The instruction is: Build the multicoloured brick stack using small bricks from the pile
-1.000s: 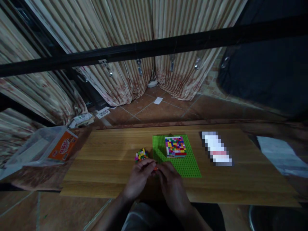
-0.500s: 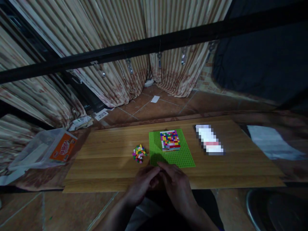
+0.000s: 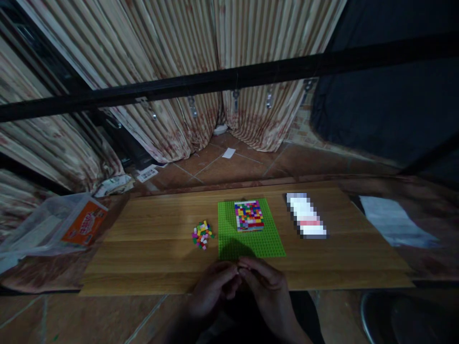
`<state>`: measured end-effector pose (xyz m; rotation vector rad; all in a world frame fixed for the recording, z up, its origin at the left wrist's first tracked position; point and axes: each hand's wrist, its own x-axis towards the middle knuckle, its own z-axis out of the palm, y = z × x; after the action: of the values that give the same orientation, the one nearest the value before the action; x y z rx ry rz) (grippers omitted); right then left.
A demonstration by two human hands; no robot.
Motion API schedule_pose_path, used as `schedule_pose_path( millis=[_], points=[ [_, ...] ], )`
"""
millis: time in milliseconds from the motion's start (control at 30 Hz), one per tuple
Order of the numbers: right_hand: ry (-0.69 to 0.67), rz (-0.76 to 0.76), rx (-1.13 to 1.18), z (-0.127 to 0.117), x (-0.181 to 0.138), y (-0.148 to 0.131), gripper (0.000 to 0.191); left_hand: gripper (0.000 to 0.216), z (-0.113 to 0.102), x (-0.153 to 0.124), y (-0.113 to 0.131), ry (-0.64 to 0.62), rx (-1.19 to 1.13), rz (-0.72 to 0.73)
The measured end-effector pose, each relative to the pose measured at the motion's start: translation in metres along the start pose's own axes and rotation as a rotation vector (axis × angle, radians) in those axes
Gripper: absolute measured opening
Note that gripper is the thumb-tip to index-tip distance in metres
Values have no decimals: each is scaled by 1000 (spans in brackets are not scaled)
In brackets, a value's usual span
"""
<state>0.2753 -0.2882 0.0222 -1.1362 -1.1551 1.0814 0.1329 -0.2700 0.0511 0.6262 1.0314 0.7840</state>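
Observation:
My left hand (image 3: 215, 284) and my right hand (image 3: 267, 289) meet at the table's near edge, just below the green baseplate (image 3: 247, 246). Both have their fingertips pinched together and touching; whatever is between them is too small or hidden to make out. On the baseplate stands a block of multicoloured toy bricks (image 3: 249, 215), roughly square, with a white row along its far edge. To the left of the plate lies a loose pile of small bricks (image 3: 202, 235) in mixed colours.
The wooden table (image 3: 150, 248) bears a pixelated phone-like object (image 3: 306, 215) right of the baseplate. A clear plastic bin (image 3: 43, 220) with an orange packet (image 3: 85, 222) stands at the left. White sheeting (image 3: 396, 220) lies at the right, and a dark bar (image 3: 201, 81) crosses beyond the table.
The view has shifted slightly, so the table and its things appear a little lower and further left. My hands stay together at the near edge, with the right fingers slightly more bent.

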Motion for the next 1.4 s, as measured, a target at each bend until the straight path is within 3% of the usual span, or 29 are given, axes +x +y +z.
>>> schedule_pose_path(
  millis=[233, 533, 733, 900, 1067, 1267, 1400],
  points=[
    [0, -113, -133, 1, -1, -4, 18, 33, 1, 6, -7, -34, -146, -61],
    [62, 88, 61, 8, 1, -2, 17, 36, 1, 4, -2, -42, -251, -96],
    [42, 86, 35, 8, 11, 0, 12, 34, -2, 16, -1, -51, -148, -47],
    [23, 68, -132, 7, 16, 10, 16, 33, -18, 33, -3, -22, -32, -25],
    [-37, -45, -378, 10, 19, 12, 18, 31, -26, 29, 2, 6, 18, -33],
    [-143, -286, -750, 43, 55, 14, 25, 31, -45, 20, 11, 187, 21, 2],
    [-256, -323, -988, 64, 84, 20, 24, 32, -61, 14, 19, 312, 48, 35]
  ],
)
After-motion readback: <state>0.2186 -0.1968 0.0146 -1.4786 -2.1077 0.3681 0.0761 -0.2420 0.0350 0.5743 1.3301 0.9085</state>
